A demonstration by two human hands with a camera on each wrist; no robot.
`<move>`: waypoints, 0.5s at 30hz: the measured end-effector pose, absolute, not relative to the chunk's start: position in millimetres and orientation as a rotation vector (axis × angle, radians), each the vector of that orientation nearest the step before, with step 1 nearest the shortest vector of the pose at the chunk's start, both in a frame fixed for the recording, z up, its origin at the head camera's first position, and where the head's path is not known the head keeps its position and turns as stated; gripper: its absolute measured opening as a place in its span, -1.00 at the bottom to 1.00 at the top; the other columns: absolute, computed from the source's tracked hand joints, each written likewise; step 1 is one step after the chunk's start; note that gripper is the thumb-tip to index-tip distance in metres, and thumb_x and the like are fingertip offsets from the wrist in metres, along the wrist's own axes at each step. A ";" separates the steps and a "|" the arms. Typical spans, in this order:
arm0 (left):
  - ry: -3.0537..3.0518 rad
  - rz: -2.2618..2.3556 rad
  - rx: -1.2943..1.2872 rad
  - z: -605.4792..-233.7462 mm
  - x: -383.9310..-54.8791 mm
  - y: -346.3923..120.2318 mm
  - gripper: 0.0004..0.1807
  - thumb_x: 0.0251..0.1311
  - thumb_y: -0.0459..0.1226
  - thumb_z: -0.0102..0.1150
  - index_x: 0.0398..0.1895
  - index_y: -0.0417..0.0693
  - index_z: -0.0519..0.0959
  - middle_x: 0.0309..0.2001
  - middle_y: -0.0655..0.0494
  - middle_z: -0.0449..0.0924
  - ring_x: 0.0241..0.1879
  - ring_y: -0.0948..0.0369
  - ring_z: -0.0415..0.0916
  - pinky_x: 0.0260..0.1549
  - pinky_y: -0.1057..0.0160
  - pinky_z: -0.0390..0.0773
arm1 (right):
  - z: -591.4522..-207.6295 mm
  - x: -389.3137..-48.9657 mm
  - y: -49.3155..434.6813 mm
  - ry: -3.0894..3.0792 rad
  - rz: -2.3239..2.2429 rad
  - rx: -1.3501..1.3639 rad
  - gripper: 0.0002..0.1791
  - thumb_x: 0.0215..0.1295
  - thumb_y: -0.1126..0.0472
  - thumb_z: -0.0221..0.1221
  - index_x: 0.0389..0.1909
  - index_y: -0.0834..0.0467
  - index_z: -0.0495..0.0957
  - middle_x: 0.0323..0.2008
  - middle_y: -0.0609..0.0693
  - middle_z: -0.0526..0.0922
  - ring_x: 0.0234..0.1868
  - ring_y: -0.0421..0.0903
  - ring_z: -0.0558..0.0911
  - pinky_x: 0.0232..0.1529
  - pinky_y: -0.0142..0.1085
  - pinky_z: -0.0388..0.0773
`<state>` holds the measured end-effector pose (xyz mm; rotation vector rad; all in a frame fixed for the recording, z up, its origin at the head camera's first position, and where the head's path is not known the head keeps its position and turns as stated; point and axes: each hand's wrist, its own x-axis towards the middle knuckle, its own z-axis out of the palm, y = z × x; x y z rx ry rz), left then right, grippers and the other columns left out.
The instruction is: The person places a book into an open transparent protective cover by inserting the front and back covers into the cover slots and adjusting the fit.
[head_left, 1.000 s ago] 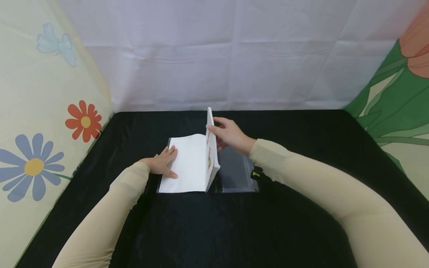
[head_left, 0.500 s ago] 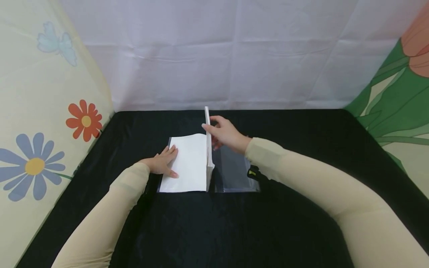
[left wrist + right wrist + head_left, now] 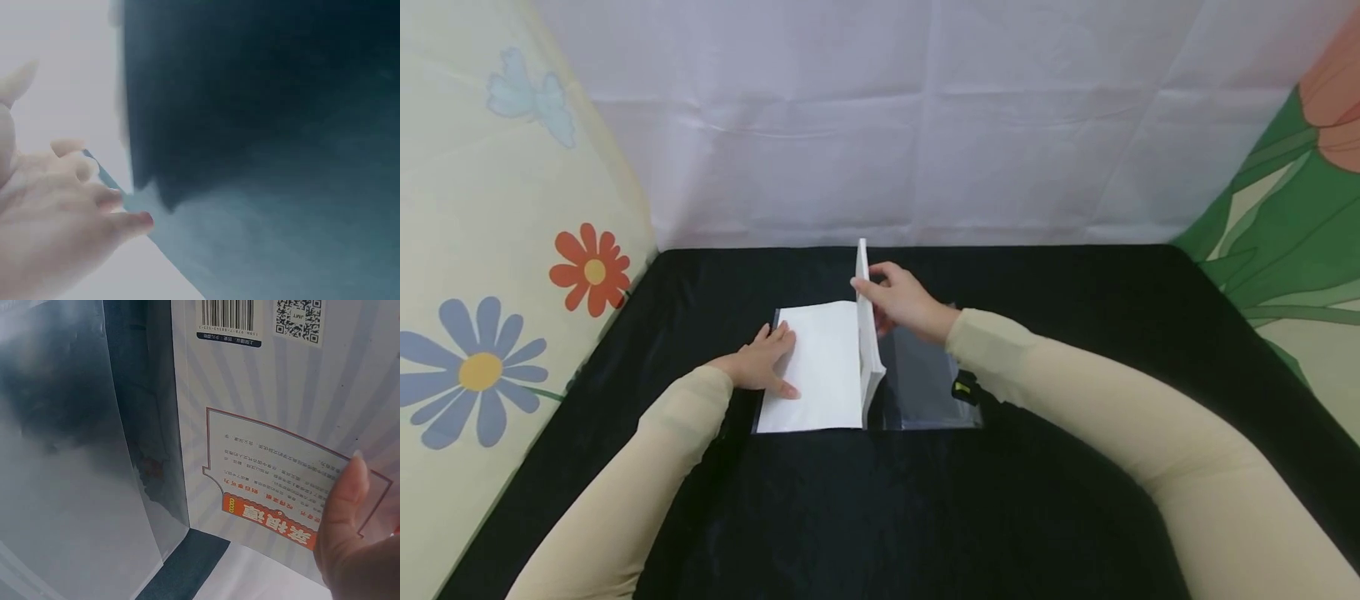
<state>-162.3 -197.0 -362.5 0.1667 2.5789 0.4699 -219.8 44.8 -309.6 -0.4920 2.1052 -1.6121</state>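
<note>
An open book stands in the middle of the head view, its white left leaf (image 3: 820, 375) flat and its thick page block (image 3: 867, 333) raised nearly upright. My left hand (image 3: 758, 363) rests on the leaf's left edge with fingers spread. My right hand (image 3: 910, 304) grips the block near its upper edge, thumb on the near side, other fingers partly hidden behind. A clear plastic book cover (image 3: 925, 387) extends flat to the right. In the right wrist view, the back cover (image 3: 300, 394) shows a barcode, a QR code and an orange label, beside the clear plastic (image 3: 62, 469).
Black cloth (image 3: 880, 517) covers the table around the book. A white fabric backdrop (image 3: 880, 125) rises behind the far edge. Flower-printed panels stand on the left (image 3: 497, 250) and right (image 3: 1307, 225).
My right hand has shifted slightly left with the page block, which stands steeper than a second ago. Coloured print on its left face has gone from sight. The left hand stays in place.
</note>
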 end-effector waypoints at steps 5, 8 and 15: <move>2.529 0.865 0.123 -348.8 -158.7 -176.8 -0.01 0.33 0.11 0.06 0.55 -0.14 -0.24 0.55 -0.10 -0.36 0.51 -0.08 -0.38 0.37 -0.19 -0.18 | -310.4 -218.7 45.8 2.130 -1.600 -0.489 -0.43 0.50 0.06 0.01 0.34 0.32 0.16 -0.38 0.12 0.54 -0.60 -0.14 0.52 -0.54 -0.29 0.56; 2.409 1.193 0.119 -339.0 -152.7 -158.3 -0.10 0.41 0.12 -0.09 0.56 -0.07 -0.26 0.56 -0.02 -0.32 0.51 -0.03 -0.28 0.37 -0.17 -0.12 | -310.6 -218.1 46.7 2.126 -1.606 -0.477 -0.44 0.50 0.06 0.01 0.32 0.33 0.17 -0.40 0.11 0.54 -0.60 -0.15 0.52 -0.54 -0.29 0.56; 2.266 1.490 0.159 -327.0 -142.8 -122.0 -0.07 0.39 0.10 -0.05 0.56 -0.07 -0.29 0.56 0.03 -0.37 0.51 -0.02 -0.26 0.37 -0.16 -0.10 | -308.5 -217.4 46.0 2.074 -1.635 -0.425 -0.42 0.49 0.05 0.01 0.33 0.33 0.16 -0.46 0.06 0.53 -0.62 -0.17 0.53 -0.53 -0.31 0.56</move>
